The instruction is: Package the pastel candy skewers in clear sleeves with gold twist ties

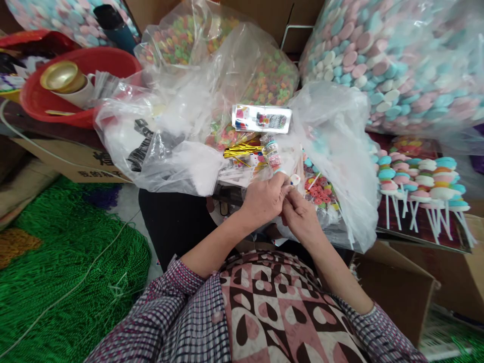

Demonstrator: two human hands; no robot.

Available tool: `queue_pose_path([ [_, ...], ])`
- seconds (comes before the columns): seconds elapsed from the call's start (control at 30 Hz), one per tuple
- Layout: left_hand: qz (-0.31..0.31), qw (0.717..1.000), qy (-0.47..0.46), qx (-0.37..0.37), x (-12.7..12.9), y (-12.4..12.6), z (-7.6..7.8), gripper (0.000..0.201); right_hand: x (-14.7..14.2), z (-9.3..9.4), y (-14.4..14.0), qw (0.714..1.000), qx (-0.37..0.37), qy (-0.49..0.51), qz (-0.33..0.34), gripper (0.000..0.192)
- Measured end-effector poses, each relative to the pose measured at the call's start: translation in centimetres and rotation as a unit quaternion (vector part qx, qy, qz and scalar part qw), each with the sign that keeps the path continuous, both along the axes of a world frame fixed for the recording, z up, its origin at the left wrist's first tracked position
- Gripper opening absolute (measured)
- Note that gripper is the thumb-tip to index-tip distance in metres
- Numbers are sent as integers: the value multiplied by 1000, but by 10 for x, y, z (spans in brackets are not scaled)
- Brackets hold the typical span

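My left hand and my right hand meet in front of my lap, their fingers pinched together. A candy piece in a clear printed wrapper points away from my left fingers, which are closed at its near end. What my right fingertips pinch is too small to make out. Just beyond the knuckles lies a small round white piece. Gold twist ties lie loose to the left of the wrapped candy. Behind them rests a stack of silver printed wrappers. Red ring candies sit in plastic right of my hands.
Marshmallow skewers lie at the right table edge. A large bag of pastel marshmallows stands behind, and bags of ring candies fill the back. On the left are a red basin and green cord. An open carton is lower right.
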State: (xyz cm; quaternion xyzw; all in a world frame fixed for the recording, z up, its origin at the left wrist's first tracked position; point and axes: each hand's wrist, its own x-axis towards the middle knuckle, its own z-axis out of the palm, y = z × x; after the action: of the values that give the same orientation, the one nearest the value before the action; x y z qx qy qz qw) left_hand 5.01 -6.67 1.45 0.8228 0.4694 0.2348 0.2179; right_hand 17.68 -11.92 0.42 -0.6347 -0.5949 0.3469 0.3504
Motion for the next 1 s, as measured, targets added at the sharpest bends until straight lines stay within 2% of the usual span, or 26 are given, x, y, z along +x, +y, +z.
queue_pose_path([
  [0.17, -15, 998, -53, -21, 0, -7, 1, 23, -3, 0, 5, 994, -10, 109, -7, 16],
  [0.33, 16, 995, -89, -41, -6, 0, -1, 20, -1, 9, 4, 991, -37, 123, 36, 12],
  [0.5, 55, 990, -124, -34, -12, 7, -2, 18, 2, 11, -7, 993, -13, 118, -13, 42],
  [0.57, 43, 994, -96, -29, -8, 4, -4, 18, 1, 7, -9, 994, -11, 105, -16, 37],
  [0.63, 22, 997, -66, -29, -4, 0, -5, 18, 0, 3, -8, 994, -12, 110, -16, 24],
  [0.73, 9, 993, -109, -46, -1, -5, -4, 20, 0, 0, -5, 975, -26, 216, -49, 19],
  [0.8, 38, 974, -210, -78, -3, -5, -2, 24, 2, 1, -3, 942, -42, 322, -80, 19],
  [0.9, 102, 907, -370, -175, -6, 0, 0, 33, 4, 6, -3, 910, -56, 401, -93, 28],
  [0.93, 108, 884, -402, -214, -6, 1, 0, 34, 4, 8, -3, 905, -59, 412, -90, 29],
  [1.0, 77, 850, -441, -278, -4, 3, -1, 33, 3, 11, -5, 896, -72, 430, -84, 29],
])
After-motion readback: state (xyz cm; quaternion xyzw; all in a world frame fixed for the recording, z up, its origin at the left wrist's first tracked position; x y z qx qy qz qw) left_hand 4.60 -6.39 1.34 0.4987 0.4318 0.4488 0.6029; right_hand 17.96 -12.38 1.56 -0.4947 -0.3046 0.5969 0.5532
